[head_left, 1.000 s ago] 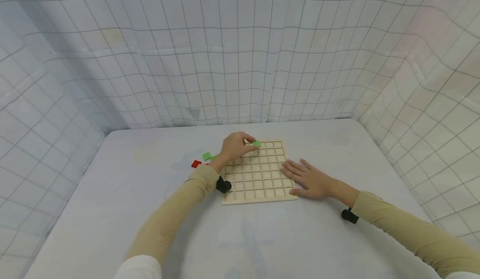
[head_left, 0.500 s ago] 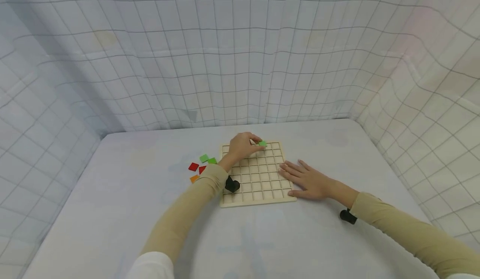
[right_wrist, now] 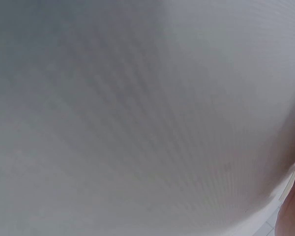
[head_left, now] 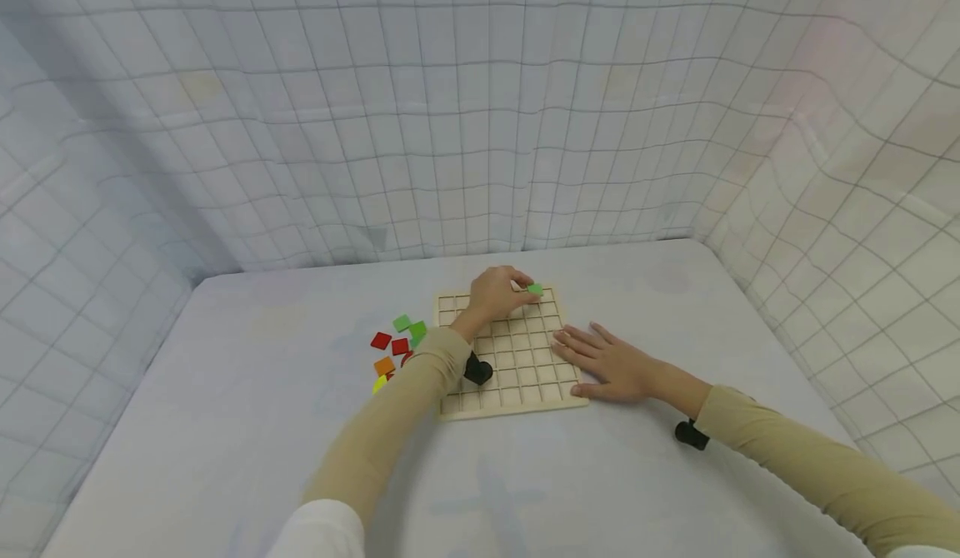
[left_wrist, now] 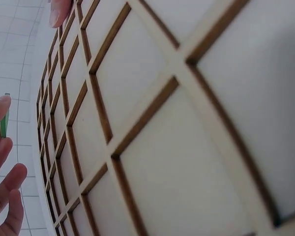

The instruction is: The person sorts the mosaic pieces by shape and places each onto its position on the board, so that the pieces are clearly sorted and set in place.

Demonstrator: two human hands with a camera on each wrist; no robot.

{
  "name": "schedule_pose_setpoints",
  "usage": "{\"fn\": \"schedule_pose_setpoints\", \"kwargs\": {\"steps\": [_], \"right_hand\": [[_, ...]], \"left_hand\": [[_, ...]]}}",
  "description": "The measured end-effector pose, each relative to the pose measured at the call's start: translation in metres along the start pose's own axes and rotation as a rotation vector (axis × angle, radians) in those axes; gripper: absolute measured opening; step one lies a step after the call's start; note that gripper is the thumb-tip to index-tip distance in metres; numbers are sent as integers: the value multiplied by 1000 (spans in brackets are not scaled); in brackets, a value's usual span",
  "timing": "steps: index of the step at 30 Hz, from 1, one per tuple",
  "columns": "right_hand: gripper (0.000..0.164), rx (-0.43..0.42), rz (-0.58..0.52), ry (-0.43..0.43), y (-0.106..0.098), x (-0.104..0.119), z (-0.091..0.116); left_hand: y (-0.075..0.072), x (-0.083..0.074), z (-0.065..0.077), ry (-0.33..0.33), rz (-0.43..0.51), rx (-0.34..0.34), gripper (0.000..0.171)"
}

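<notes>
My left hand (head_left: 497,293) pinches a light green square tile (head_left: 535,289) between thumb and fingers, over the far right corner of a pale wooden grid board (head_left: 517,356). In the left wrist view the same tile (left_wrist: 4,123) shows edge-on in the pinch, and dark-sided ridges divide the board (left_wrist: 152,132) into square cells. My right hand (head_left: 611,366) lies flat with fingers spread, its fingertips on the board's right edge. The right wrist view holds mostly white tabletop, with a bit of the hand (right_wrist: 292,211) at the lower right.
Left of the board lie several loose tiles: light green (head_left: 402,323), green (head_left: 417,330), red (head_left: 381,341), orange (head_left: 384,366) and yellow (head_left: 380,383). The left forearm partly covers this group. A white table (head_left: 262,425) carries everything, with grid-patterned curtains (head_left: 480,125) behind and at both sides.
My left hand has moved right along the board's far side with the green tile. More loose tiles show beside the left sleeve. The view has shifted slightly; the right hand stays at the board's edge.
</notes>
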State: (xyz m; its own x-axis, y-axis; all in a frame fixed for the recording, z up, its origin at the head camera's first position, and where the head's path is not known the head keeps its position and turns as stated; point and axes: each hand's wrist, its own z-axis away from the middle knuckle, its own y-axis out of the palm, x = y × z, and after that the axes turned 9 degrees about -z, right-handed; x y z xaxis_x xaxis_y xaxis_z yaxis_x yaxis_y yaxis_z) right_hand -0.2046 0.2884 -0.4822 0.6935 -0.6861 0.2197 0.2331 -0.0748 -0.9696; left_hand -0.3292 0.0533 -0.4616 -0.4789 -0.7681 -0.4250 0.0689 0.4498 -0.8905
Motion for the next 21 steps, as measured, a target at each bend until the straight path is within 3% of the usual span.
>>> {"fn": "schedule_pose_setpoints", "kwargs": {"steps": [13,21], "right_hand": [[74,25,-12,8,2,0,-1],[74,26,11,23,4,-5,0]], "left_hand": [[12,-7,-5,-55,-23,6,34],[20,-12,-12,-73,-54,-31,33]]}}
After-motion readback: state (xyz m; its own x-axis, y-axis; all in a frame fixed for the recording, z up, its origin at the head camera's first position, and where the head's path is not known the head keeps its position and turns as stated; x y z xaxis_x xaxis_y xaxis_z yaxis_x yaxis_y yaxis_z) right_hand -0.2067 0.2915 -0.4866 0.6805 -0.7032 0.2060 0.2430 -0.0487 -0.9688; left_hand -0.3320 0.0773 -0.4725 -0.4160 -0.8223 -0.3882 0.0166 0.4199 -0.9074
